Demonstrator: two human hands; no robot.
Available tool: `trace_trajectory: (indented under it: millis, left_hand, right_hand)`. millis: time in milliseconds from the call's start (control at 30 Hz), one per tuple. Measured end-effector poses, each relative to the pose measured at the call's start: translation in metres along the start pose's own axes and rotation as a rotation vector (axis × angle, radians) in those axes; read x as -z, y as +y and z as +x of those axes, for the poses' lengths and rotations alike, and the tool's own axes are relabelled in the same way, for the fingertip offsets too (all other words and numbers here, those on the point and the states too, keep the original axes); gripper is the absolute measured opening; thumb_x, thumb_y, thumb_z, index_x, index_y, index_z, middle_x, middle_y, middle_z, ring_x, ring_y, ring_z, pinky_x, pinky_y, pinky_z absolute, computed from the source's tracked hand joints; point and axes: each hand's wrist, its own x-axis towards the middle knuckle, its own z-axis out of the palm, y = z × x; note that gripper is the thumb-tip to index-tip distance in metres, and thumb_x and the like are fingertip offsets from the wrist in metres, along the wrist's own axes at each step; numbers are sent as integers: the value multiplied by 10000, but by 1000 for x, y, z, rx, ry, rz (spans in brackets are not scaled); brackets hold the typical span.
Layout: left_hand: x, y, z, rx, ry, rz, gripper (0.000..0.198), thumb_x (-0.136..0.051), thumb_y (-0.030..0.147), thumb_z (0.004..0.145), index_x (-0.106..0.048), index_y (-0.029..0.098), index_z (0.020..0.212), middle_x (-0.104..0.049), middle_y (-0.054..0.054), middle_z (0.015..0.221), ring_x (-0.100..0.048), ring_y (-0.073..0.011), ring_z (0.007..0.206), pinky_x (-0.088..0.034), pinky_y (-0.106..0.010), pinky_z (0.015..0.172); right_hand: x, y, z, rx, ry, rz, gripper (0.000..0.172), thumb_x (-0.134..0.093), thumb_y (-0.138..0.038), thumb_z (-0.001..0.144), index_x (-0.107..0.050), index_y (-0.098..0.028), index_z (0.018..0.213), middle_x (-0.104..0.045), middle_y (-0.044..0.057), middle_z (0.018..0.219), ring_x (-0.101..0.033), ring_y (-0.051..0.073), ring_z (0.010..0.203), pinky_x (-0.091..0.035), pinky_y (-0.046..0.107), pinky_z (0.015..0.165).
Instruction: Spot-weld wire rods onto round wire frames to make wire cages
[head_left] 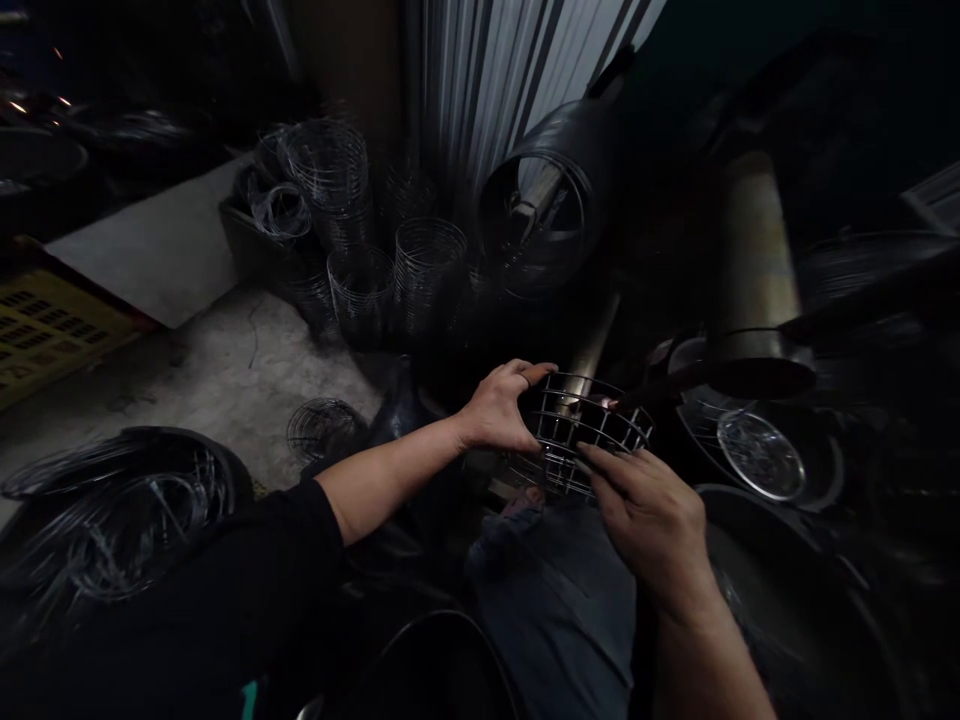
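Dim workshop: concrete floor [217,365] at left, corrugated sheet [510,80] behind. Yellow crate [52,318] on floor's left edge; tub [241,482] of wire at near edge; wire cylinders [429,255] stacked along far edge; thick pipe [757,240] at right. Left hand [499,408] half-open, gripping left end of wire cage [592,432], between hands; right hand [656,515] pinching cage's near side.

A dim room, mostly lost in shadow.
Beyond the grip, a pale ribbed wall panel [517,70] catches faint light; left of it, rough grey floor [262,340] meets a smoother slab [165,240]; far left beyond, small orange glints [65,101].
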Motion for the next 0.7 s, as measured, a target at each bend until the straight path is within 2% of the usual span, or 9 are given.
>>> trace_trajectory:
  millis: [167,333,500,567,700]
  left_hand:
    - [-2,-3,1,9,-16,-51,1007,-870,323,333,-538,135,1265,-523,-88,1125,-571,-251,998,-500,-373,923]
    - [-3,-3,10,28,-5,-41,931,-836,340,415,-532,158,1276,-523,-77,1135,-573,-240,1003,-496,-370,927]
    - [-3,-4,22,96,-6,-28,982,-843,284,372,-521,143,1290,-523,-75,1119,-569,-240,995,-499,-365,920]
    - [-3,-5,24,100,-10,-26,988,-841,277,371,-518,144,1295,-521,-74,1130,-567,-237,993,-501,-358,916]
    - [-4,-8,30,111,-9,1,1021,-851,269,355,-508,166,1311,-506,-77,1182,-550,-260,1038,-497,-371,922]
  right_hand:
    - [-1,-2,1,15,54,-8,153,-562,-201,891,-705,-149,905,-702,51,778,-632,167,690,-497,288,695]
    - [-4,6,8,1,33,-30,160,-561,-204,891,-707,-143,916,-707,49,801,-619,157,663,-493,281,659]
    - [-6,21,15,-18,57,8,159,-579,-233,880,-721,-168,911,-711,40,797,-638,161,681,-508,280,656]
    - [-3,18,11,-98,74,21,191,-581,-252,881,-718,-163,979,-714,59,852,-651,181,731,-522,302,697]
    - [7,-2,-8,-443,181,229,305,-593,-270,881,-652,-191,1170,-685,83,1055,-669,209,873,-532,369,840]
